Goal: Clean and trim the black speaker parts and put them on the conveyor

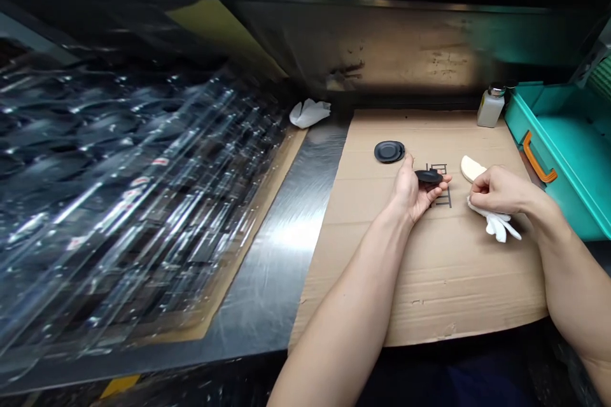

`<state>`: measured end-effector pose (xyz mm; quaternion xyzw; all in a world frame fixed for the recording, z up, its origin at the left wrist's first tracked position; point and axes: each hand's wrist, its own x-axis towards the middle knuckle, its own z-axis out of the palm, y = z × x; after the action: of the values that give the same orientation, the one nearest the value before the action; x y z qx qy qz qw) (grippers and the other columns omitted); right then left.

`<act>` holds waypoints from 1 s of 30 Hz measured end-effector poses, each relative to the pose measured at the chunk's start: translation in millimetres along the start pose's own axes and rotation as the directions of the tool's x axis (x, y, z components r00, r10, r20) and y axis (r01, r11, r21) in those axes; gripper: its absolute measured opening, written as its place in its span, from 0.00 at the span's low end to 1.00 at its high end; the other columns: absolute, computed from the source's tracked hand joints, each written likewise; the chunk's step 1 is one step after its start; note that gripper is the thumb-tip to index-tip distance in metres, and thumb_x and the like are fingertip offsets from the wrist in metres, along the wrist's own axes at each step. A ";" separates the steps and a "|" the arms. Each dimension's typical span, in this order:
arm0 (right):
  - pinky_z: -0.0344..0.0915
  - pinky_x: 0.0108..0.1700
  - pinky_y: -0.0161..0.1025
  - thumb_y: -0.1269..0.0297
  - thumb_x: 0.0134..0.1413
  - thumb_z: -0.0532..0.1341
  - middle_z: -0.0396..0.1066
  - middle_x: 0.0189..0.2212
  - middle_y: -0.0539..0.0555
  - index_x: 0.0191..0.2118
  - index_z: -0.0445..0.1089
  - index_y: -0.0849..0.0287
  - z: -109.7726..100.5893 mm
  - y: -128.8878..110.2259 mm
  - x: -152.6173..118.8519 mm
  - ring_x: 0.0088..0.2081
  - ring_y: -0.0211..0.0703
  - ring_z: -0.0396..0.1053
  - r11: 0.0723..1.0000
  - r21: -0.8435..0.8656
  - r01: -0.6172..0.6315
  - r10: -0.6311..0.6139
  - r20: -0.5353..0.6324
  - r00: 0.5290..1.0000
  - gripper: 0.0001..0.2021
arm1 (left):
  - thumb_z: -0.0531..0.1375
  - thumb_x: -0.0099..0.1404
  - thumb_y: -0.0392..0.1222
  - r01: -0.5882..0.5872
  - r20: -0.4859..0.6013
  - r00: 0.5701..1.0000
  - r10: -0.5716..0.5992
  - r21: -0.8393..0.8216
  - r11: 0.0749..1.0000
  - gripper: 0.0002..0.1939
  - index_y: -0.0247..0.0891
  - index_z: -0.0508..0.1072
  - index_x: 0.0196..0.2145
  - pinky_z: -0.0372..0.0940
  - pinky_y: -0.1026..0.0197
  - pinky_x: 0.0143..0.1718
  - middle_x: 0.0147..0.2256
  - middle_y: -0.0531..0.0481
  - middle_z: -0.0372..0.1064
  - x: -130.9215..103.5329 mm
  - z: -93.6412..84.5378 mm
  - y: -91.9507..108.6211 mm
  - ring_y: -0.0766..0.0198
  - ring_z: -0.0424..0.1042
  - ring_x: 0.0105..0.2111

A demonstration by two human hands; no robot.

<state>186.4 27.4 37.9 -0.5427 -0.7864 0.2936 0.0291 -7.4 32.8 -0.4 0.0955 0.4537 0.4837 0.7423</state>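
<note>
My left hand, palm up, holds a small black rounded plastic part between thumb and fingers. A similar black oval part lies flat on the cardboard sheet, just beyond my left thumb. My right hand is closed on a crumpled white cloth with finger-like ends hanging below the fist; whether it is a glove I cannot tell. Right behind that fist lies a cream-coloured rounded pad, partly covered by the hand.
A teal bin with an orange handle stands at the right. Next to it is a white bottle with a metal top. Stacked clear plastic trays, blurred, fill the left. A crumpled white tissue lies on the metal table.
</note>
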 end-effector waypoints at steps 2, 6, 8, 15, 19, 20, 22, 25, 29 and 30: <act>0.50 0.23 0.36 0.67 0.46 0.60 0.61 0.14 0.46 0.21 0.73 0.58 -0.7 -1.5 -1.6 0.19 0.34 0.57 1.000 -0.020 -0.018 0.019 0.024 1.000 0.07 | 0.38 0.71 0.66 -0.003 0.005 1.000 0.003 -0.001 1.000 0.38 0.28 0.70 0.42 0.63 0.66 0.15 0.28 0.35 0.74 -1.1 0.3 -0.3 0.65 0.68 0.19; 0.52 0.25 0.36 0.58 0.52 0.62 0.64 0.16 0.47 0.24 0.74 0.58 0.2 1.4 -1.0 0.20 0.36 0.59 1.000 -0.005 0.009 -0.009 0.067 0.998 0.11 | 0.36 0.70 0.69 -0.021 0.010 1.000 0.021 0.013 1.000 0.40 0.29 0.71 0.40 0.63 0.66 0.17 0.28 0.35 0.74 -0.6 -0.4 -2.1 0.64 0.69 0.19; 0.56 0.28 0.37 0.52 0.58 0.60 0.68 0.20 0.50 0.29 0.77 0.58 2.0 7.2 2.7 0.24 0.40 0.63 0.998 -0.022 0.057 -0.059 -0.112 0.992 0.16 | 0.36 0.69 0.71 -0.043 0.035 0.999 0.042 0.024 0.999 0.41 0.30 0.71 0.38 0.63 0.65 0.17 0.28 0.35 0.74 1.0 -1.8 -4.3 0.64 0.69 0.20; 0.63 0.51 0.46 0.62 0.61 0.58 0.75 0.47 0.61 0.51 0.75 0.58 21.6 22.3 27.4 0.49 0.54 0.69 0.985 -0.162 0.055 -0.133 -0.523 0.842 0.16 | 0.42 0.75 0.58 -0.226 0.112 0.966 0.232 -0.066 0.972 0.27 0.34 0.70 0.39 0.60 0.64 0.21 0.32 0.41 0.75 8.9 -2.2 -13.5 0.66 0.69 0.21; 0.63 0.53 0.42 0.66 0.66 0.53 0.75 0.47 0.60 0.52 0.74 0.59 37.2 4.1 29.0 0.49 0.48 0.70 0.990 -0.085 0.115 -0.143 -0.615 0.776 0.16 | 0.44 0.76 0.49 -0.285 0.115 0.946 0.303 -0.150 0.947 0.19 0.35 0.69 0.41 0.64 0.65 0.28 0.34 0.43 0.75 12.6 2.5 -19.4 0.65 0.74 0.28; 0.62 0.52 0.43 0.62 0.66 0.55 0.75 0.46 0.59 0.51 0.74 0.58 40.0 -1.6 26.4 0.49 0.49 0.70 0.987 -0.105 0.125 -0.163 -0.597 0.785 0.15 | 0.44 0.77 0.48 -0.294 0.119 0.942 0.315 -0.163 0.942 0.19 0.35 0.69 0.41 0.64 0.65 0.29 0.34 0.43 0.75 13.3 3.0 -20.6 0.65 0.74 0.29; 0.62 0.51 0.43 0.53 0.64 0.59 0.74 0.44 0.58 0.50 0.75 0.55 43.1 -10.9 19.1 0.49 0.50 0.69 0.980 -0.140 0.140 -0.193 -0.510 0.838 0.16 | 0.44 0.76 0.49 -0.312 0.119 0.934 0.336 -0.180 0.933 0.19 0.35 0.69 0.41 0.65 0.64 0.30 0.35 0.44 0.74 14.1 2.1 -21.7 0.64 0.74 0.30; 0.63 0.49 0.44 0.45 0.54 0.66 0.72 0.47 0.57 0.55 0.71 0.52 43.2 -14.4 9.7 0.49 0.52 0.69 0.978 -0.153 0.140 -0.189 -0.386 0.903 0.26 | 0.45 0.76 0.50 -0.338 0.096 0.928 0.359 -0.188 0.922 0.18 0.37 0.69 0.43 0.67 0.63 0.31 0.38 0.44 0.74 13.5 -3.3 -18.2 0.64 0.74 0.31; 0.63 0.49 0.44 0.54 0.54 0.66 0.72 0.47 0.60 0.54 0.69 0.57 43.0 -3.8 15.3 0.48 0.54 0.69 0.984 -0.164 0.065 -0.125 -0.393 0.911 0.23 | 0.50 0.73 0.48 -0.371 0.125 0.908 0.399 -0.199 0.907 0.13 0.40 0.69 0.47 0.70 0.58 0.37 0.44 0.44 0.74 11.6 -9.7 -12.0 0.62 0.75 0.35; 0.63 0.49 0.45 0.57 0.57 0.64 0.72 0.46 0.61 0.53 0.69 0.59 43.8 -1.3 19.0 0.48 0.53 0.69 0.989 -0.137 0.054 -0.111 -0.451 0.885 0.20 | 0.52 0.73 0.46 -0.381 0.140 0.900 0.413 -0.206 0.901 0.12 0.40 0.69 0.47 0.71 0.56 0.39 0.45 0.44 0.74 11.7 -9.8 -12.3 0.62 0.76 0.35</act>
<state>161.5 24.7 -2.9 -0.5634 -0.7960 0.1082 0.1933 -5.7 33.0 -19.9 0.1644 0.3117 0.6523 0.6711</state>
